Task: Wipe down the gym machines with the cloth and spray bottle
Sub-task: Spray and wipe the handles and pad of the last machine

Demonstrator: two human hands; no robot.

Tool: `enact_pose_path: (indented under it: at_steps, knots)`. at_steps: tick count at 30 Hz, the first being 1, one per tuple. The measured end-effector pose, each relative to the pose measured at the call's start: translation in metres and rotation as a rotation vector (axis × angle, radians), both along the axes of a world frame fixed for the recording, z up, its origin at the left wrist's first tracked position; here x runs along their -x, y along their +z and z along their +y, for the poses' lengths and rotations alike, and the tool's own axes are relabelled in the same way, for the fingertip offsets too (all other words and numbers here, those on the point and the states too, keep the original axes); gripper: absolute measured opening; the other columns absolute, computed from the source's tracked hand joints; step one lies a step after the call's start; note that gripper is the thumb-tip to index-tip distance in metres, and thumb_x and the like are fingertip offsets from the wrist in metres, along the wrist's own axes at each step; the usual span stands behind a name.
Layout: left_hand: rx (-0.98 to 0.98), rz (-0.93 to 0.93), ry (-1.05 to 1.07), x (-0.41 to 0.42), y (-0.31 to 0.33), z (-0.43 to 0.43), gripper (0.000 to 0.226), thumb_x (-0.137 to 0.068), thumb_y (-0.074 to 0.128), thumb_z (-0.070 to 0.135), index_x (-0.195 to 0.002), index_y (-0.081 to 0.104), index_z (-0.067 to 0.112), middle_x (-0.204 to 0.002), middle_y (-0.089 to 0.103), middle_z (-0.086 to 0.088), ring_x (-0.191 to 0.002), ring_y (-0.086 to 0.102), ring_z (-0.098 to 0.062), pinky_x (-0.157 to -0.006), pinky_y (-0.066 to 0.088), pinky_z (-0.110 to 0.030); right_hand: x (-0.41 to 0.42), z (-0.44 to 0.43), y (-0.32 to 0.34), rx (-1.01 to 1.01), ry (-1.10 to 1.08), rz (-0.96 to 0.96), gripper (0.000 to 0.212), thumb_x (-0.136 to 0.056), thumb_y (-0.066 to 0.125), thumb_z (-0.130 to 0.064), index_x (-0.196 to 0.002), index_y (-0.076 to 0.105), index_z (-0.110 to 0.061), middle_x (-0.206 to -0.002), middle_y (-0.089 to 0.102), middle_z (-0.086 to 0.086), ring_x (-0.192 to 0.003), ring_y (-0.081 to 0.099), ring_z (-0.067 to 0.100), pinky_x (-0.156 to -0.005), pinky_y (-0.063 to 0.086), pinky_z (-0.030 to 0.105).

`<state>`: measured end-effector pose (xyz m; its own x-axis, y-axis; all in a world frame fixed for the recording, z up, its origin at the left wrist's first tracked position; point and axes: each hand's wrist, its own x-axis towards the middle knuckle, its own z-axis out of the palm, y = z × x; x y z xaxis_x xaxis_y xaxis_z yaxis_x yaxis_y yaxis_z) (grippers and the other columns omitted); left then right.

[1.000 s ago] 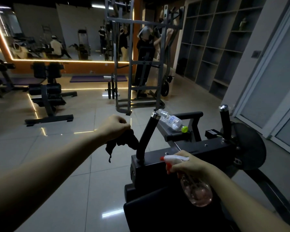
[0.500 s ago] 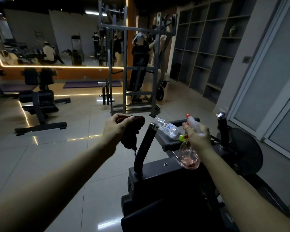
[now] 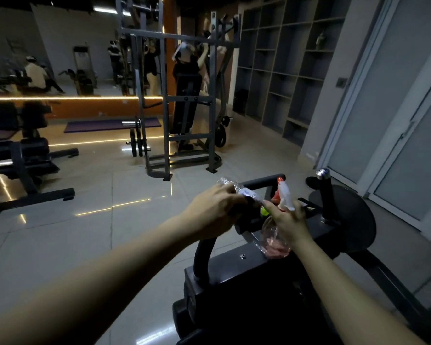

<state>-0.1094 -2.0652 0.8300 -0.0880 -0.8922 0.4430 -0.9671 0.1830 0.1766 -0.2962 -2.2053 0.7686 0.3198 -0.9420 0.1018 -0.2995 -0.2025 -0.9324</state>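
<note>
Both hands have closed in on each other since half a second ago, meeting just right of centre in the frame. So the left hand (image 3: 214,210) is now sitting on top of the curved handle (image 3: 204,252) of the black machine (image 3: 234,295) at the lower middle. It's bunching the dark cloth (image 3: 246,207) in curled fingers, and its fingertips are right up against the clear water bottle (image 3: 234,189) lying on the machine. The right hand (image 3: 288,220) is gripping the spray bottle (image 3: 274,242) round the neck, just beside the left, with the white and red nozzle sticking up above the knuckles and the pinkish liquid hanging below. Its index finger is reaching out straight toward the water bottle's green cap. A grey rack (image 3: 167,95) is standing at upper centre, and someone else is working behind it. Grey shelves (image 3: 284,70) are filling the upper right.
</note>
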Motion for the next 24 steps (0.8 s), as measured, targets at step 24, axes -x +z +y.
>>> enact_pose_path:
  at_steps: [24]
  knots:
    - [0.041, -0.001, -0.029, 0.007, 0.004, -0.003, 0.029, -0.087, 0.066, 0.033, -0.098, 0.053, 0.009, -0.093, 0.053, -0.004, -0.071, 0.052, -0.024, -0.061, 0.049, -0.041, 0.039, 0.06, 0.015, 0.378, -0.258, -0.192, 0.071, -0.077, 0.072, -0.046, -0.136, 0.042, -0.019, -0.131, 0.049, -0.002, -0.119, 0.046, 0.004, -0.093, 0.033, 0.006]
